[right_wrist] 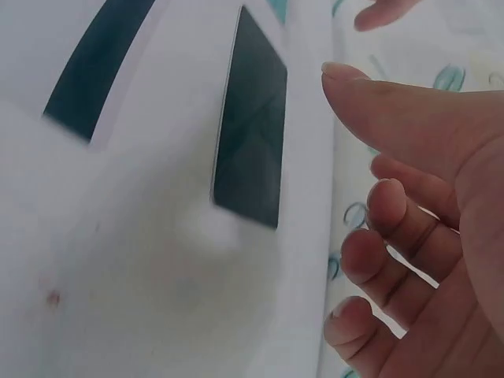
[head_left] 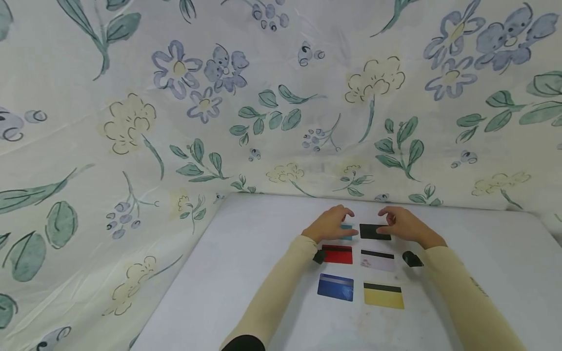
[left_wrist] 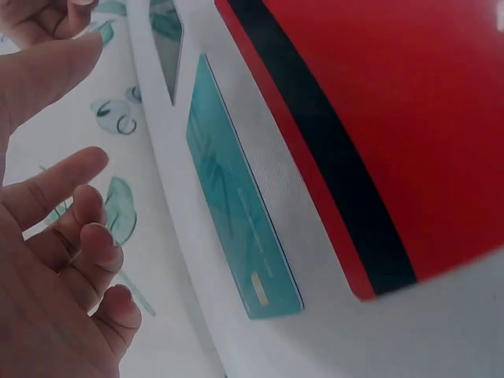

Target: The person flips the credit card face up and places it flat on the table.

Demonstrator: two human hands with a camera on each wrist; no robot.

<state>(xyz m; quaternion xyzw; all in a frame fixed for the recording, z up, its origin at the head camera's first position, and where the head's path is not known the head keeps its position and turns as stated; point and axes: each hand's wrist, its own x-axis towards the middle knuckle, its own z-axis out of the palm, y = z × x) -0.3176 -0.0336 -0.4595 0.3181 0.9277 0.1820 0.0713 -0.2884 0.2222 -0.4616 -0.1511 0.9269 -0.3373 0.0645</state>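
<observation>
My left hand (head_left: 330, 225) hovers over the far end of the left column of cards, fingers bent and apart, with nothing in its grasp. Partly hidden beneath it lies a teal card (left_wrist: 236, 209), seen whole in the left wrist view. Above the black card (head_left: 368, 232) at the far right is my right hand (head_left: 406, 226), its fingers loosely curled and holding nothing. Nearer to me are a red card (head_left: 337, 255) with a black stripe and a pale pinkish card (head_left: 377, 263). A blue card (head_left: 335, 289) and a yellow card (head_left: 384, 298) form the nearest row.
All the cards lie flat on a white table (head_left: 246, 239). Floral cloth (head_left: 281, 146) hangs behind the table's far edge and along its left side. Small black wrist-worn pieces (head_left: 411, 259) show near both wrists.
</observation>
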